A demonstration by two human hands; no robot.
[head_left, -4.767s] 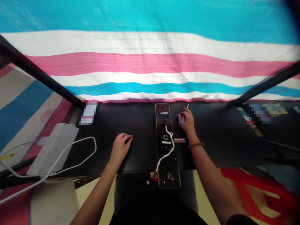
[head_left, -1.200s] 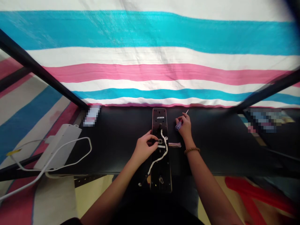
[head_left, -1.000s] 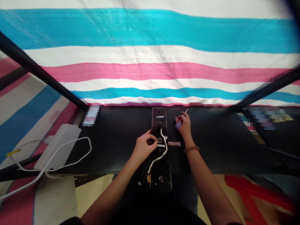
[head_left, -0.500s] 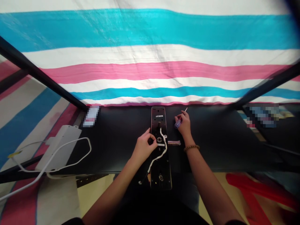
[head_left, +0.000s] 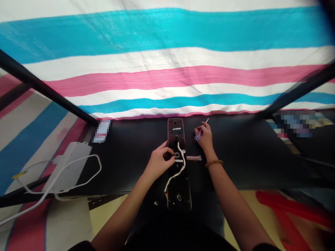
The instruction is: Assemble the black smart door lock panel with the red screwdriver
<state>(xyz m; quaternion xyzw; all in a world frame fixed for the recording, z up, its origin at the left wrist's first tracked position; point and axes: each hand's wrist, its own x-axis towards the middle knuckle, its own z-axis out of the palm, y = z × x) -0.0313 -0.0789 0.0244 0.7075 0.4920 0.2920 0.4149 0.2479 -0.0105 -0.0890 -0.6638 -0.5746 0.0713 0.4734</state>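
Observation:
A long black door lock panel [head_left: 173, 188] lies lengthwise in front of me, its inner side with holes and metal posts facing up. A white-sleeved cable [head_left: 175, 177] runs down over it and past its left edge. My left hand [head_left: 161, 158] is at the panel's left side, thumb and index finger curled and slightly apart beside a round metal part [head_left: 177, 155]. Just below that part is a white strip [head_left: 179, 161]. My right hand [head_left: 205, 137], right of the panel, is closed round the purple handle of a screwdriver [head_left: 197, 136]; its thin shaft points up and away.
A shiny pinkish rod-like thing [head_left: 194, 158] lies against the panel's right side on the black table [head_left: 125, 153]. To the left are a blurred-out phone-like object [head_left: 102, 131] and a white box [head_left: 70, 167] with a looping white cable. Black frame bars and striped sheeting surround the table.
The left thumb and index fingertips, touching before, are now slightly apart beside the round part. The right hand keeps the screwdriver in nearly the same place. The view has tilted slightly.

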